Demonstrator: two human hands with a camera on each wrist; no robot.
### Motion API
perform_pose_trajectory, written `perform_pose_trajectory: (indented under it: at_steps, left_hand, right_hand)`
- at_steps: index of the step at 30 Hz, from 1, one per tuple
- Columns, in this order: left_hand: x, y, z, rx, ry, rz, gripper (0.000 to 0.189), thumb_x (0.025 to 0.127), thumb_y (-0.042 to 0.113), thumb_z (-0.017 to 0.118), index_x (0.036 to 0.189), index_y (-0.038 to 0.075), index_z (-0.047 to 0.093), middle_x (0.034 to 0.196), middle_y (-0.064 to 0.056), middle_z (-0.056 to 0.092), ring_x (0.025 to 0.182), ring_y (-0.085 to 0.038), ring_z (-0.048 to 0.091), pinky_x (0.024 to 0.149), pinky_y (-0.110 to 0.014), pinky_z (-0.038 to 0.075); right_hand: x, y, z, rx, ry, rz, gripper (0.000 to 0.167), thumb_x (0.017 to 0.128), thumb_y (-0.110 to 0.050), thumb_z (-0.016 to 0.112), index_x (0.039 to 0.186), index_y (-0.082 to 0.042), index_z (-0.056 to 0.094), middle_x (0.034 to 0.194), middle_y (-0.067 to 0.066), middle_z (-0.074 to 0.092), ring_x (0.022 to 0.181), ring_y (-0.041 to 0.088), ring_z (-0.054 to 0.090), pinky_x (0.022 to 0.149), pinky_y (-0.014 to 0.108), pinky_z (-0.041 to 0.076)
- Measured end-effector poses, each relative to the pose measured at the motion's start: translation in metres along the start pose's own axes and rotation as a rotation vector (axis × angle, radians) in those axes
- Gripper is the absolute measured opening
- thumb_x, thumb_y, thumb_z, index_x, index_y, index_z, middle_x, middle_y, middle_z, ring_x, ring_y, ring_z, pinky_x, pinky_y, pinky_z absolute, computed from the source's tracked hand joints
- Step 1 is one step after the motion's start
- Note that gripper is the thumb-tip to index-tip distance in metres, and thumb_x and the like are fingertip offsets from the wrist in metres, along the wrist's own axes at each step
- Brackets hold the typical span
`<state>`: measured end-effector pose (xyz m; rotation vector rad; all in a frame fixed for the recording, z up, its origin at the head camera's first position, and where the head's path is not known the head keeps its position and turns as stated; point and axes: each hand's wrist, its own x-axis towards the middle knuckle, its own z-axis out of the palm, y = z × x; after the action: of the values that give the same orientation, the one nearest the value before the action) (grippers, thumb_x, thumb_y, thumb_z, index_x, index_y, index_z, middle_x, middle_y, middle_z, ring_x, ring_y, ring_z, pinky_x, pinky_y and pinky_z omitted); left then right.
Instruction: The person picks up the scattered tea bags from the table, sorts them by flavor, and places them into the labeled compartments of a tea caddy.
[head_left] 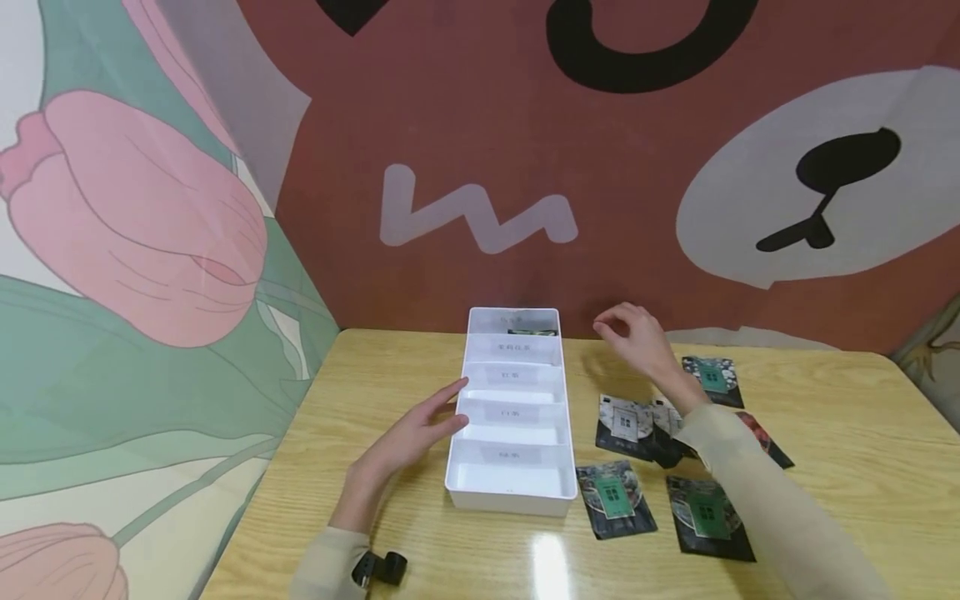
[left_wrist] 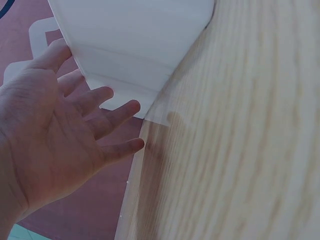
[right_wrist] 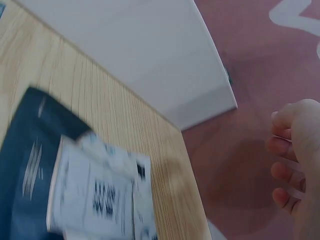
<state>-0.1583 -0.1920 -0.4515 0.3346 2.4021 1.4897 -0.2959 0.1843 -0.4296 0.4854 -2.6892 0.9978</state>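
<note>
The white box (head_left: 459,433) stands on the wood-grained surface (head_left: 825,400), its long sides running away from the person. Dividers split it into five compartments, each with a label bearing dark characters. In the compartment at the box's far end sits a green-and-dark packet (head_left: 532,332), only its upper edge showing, towards that compartment's right side.

The left hand (head_left: 408,437) is at the box's left side, fingers spread and loosely bent, thumb and forefinger reaching its rim; it grips nothing, and whether the other fingertips touch the wall of the box cannot be told. A black device (head_left: 388,567) is on the left wrist, nearer the person than the box.

The right hand (head_left: 633,337) is raised just right of the box's far end, above the surface. Its fingers are loosely curled, the forefinger bent towards the thumb, and nothing shows in its grasp.

More packets lie to the right of the box. A green-labelled packet (head_left: 617,500) is just beside its near right corner, and a darker green packet (head_left: 708,518) is farther right. A white-labelled packet (head_left: 625,427) lies right of the box's middle, overlapping another packet (head_left: 664,414) partly hidden by the right arm. Farthest from the box are a teal-labelled packet (head_left: 712,379) and a red packet (head_left: 765,437), partly covered by the sleeve (head_left: 765,492).

Behind the box rises a reddish wall (head_left: 480,108) with a cartoon face.
</note>
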Motion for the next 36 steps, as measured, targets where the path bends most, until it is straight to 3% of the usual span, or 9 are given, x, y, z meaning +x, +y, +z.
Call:
perform_pose_trajectory:
  at_steps: [6,16,24,28,36]
  left_hand:
    - [0.0,-0.001,0.0,0.009,0.006,0.007,0.062,0.097,0.05,0.059,0.153,0.044,0.031,0.159,0.008,0.035,0.141,-0.024,0.044,0.114,-0.051,0.038]
    - [-0.001,0.001,0.0,-0.017,-0.01,0.012,0.063,0.097,0.048,0.059,0.153,0.043,0.031,0.159,0.01,0.032,0.14,-0.023,0.045,0.113,-0.049,0.039]
    - [-0.001,-0.002,0.0,-0.006,-0.003,0.013,0.063,0.098,0.048,0.059,0.154,0.041,0.031,0.16,0.008,0.032,0.14,-0.023,0.045,0.113,-0.05,0.039]
    - [-0.002,-0.002,-0.001,0.003,-0.002,0.011,0.063,0.098,0.049,0.058,0.153,0.044,0.03,0.16,0.009,0.032,0.14,-0.023,0.045,0.113,-0.051,0.039]
    - [-0.002,0.001,-0.001,-0.007,-0.002,0.016,0.063,0.098,0.048,0.059,0.153,0.044,0.03,0.159,0.007,0.034,0.14,-0.024,0.046,0.113,-0.05,0.04]
  right_hand:
    - [-0.011,0.022,-0.017,-0.016,-0.023,0.006,0.029,0.1,-0.032,0.06,0.112,-0.008,0.071,0.113,0.013,0.066,0.1,0.032,0.059,0.082,0.052,0.052]
    - [-0.03,0.063,-0.042,-0.081,-0.017,0.016,0.028,0.1,-0.024,0.061,0.115,-0.001,0.07,0.114,0.018,0.057,0.098,0.034,0.052,0.079,0.051,0.045]
    - [-0.04,0.077,-0.06,-0.12,-0.047,0.069,0.038,0.1,-0.031,0.059,0.12,0.001,0.067,0.119,0.021,0.054,0.098,0.034,0.046,0.072,0.045,0.04]
    - [-0.042,0.081,-0.065,-0.134,-0.066,0.095,0.043,0.101,-0.036,0.058,0.122,0.001,0.066,0.12,0.022,0.054,0.098,0.035,0.047,0.073,0.047,0.04]
    - [-0.047,0.093,-0.073,-0.157,-0.098,0.111,0.046,0.1,-0.036,0.059,0.126,0.002,0.064,0.117,0.023,0.055,0.093,0.034,0.05,0.069,0.039,0.041]
